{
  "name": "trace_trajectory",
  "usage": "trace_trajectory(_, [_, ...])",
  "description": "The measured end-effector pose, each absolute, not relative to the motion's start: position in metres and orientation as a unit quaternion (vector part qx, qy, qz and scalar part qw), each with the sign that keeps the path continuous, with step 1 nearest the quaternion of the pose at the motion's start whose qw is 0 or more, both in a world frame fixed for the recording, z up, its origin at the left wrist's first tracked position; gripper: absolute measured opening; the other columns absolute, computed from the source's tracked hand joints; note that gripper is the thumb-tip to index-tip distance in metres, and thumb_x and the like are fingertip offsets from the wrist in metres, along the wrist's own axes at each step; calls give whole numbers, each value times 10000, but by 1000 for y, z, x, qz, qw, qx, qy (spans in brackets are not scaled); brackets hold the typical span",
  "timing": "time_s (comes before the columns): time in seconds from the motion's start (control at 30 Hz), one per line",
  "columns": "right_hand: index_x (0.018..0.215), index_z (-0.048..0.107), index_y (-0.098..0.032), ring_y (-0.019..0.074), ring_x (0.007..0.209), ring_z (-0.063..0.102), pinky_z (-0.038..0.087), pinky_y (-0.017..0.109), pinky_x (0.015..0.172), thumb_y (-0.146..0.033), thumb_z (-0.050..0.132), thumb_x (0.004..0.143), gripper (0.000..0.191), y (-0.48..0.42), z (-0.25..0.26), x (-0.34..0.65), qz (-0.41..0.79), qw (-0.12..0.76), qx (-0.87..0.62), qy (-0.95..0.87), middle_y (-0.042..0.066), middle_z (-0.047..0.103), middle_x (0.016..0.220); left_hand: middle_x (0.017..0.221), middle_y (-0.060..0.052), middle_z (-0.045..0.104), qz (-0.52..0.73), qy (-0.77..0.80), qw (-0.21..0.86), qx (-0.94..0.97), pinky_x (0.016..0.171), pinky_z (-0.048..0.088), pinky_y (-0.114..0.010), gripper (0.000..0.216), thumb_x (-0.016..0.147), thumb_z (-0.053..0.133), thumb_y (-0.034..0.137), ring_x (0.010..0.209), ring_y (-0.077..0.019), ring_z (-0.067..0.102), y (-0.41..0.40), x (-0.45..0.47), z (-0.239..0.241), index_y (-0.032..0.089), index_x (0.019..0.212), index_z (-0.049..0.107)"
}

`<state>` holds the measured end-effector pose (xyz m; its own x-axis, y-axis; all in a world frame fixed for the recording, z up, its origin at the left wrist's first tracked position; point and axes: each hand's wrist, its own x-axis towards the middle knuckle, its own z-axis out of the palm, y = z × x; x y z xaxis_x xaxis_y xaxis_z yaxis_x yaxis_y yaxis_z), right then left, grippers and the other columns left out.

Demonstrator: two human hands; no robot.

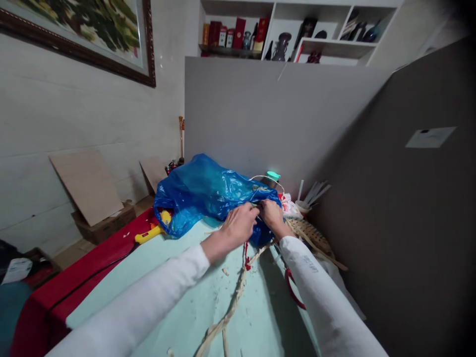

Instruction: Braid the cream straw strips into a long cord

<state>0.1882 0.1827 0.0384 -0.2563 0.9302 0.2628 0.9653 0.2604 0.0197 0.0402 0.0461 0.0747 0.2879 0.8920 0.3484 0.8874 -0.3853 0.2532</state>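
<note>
A crumpled blue plastic bag lies across the far part of the table. Against its near right side, my left hand is closed in a pinch. Just to the right, my right hand is closed too, its fingertips close to the left ones. Something thin shows between the fingers, too small to name. Below the hands, a pale braided fibre cord runs down the table toward me, with a red string at its upper part. Scissors with red handles lie partly hidden by my right forearm.
A yellow glue gun with a black cable lies left of the bag. Right of the hands are a woven basket and a cup of white sticks. A container with a green lid stands behind, before a grey partition.
</note>
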Motion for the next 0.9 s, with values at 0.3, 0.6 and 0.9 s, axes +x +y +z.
trace_trajectory(0.3, [1009, 649, -151, 238, 1034, 589, 461, 272, 689, -183, 463, 923, 207, 175, 35, 180, -162, 94, -582, -792, 132, 633, 1104, 1260, -149, 432, 222, 608, -55, 760, 870, 469, -403, 295, 873, 497, 110, 1162, -291, 448, 160, 55, 36, 194, 1150, 556])
trace_trajectory(0.6, [993, 640, -148, 258, 1048, 513, 445, 301, 692, -180, 455, 911, 206, 178, 44, 194, -198, 69, -542, -814, 145, 612, 1116, 1256, -121, 453, 227, 610, -87, 754, 832, 477, -365, 358, 885, 397, 73, 1120, -258, 431, 183, 44, 21, 240, 1142, 581])
trace_trajectory(0.9, [942, 647, -173, 229, 976, 582, 411, 292, 674, -177, 436, 917, 213, 169, 60, 214, -197, 44, -565, -800, 117, 637, 1082, 1255, -117, 464, 249, 590, -89, 763, 856, 456, -357, 345, 895, 401, 82, 1139, -254, 425, 187, 39, 14, 237, 1149, 575])
